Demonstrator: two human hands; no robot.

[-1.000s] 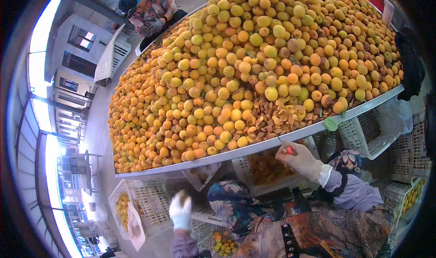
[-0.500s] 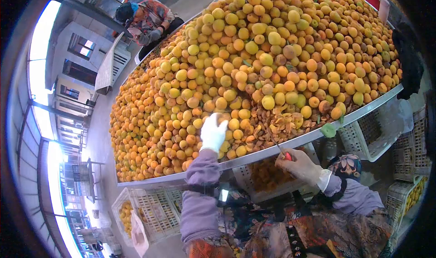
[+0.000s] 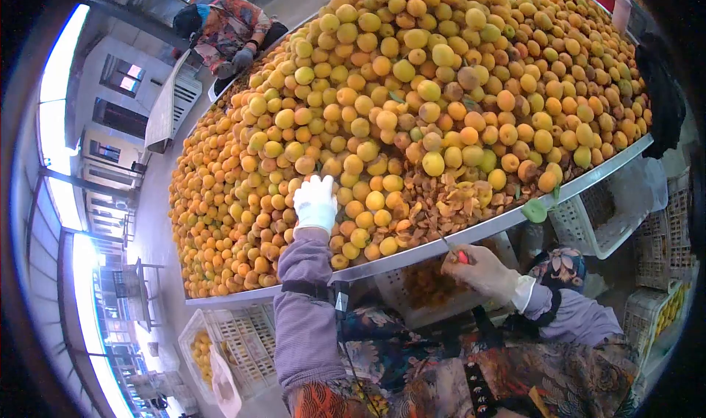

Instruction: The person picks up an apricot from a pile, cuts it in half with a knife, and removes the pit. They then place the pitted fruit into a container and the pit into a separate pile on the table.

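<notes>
The white-gloved left hand [image 3: 316,206] is touching round orange-yellow fruit [image 3: 273,149], grip unclear, the gloved right hand [image 3: 487,272] holding a slim red-handled tool [image 3: 462,257] by the bench's near edge [image 3: 491,231].

Yellow, gold and orange fruit [image 3: 294,146], some with greenish or brown skins, fills a table with a silver-grey rim [image 3: 412,257], and torn orange-brown pieces [image 3: 460,197] lie near that edge. The left glove [image 3: 316,203] is bright white and the right glove [image 3: 485,271] cream around a red handle [image 3: 462,256], below lavender sleeves [image 3: 310,330] with black bands and dark clothing [image 3: 544,374] patterned in rust, blue and cream, while a co-worker [image 3: 224,32] wears a red, grey and black print with a black and blue head covering, beside off-white crates [image 3: 243,337] and a pale pink bag [image 3: 224,385]
</notes>
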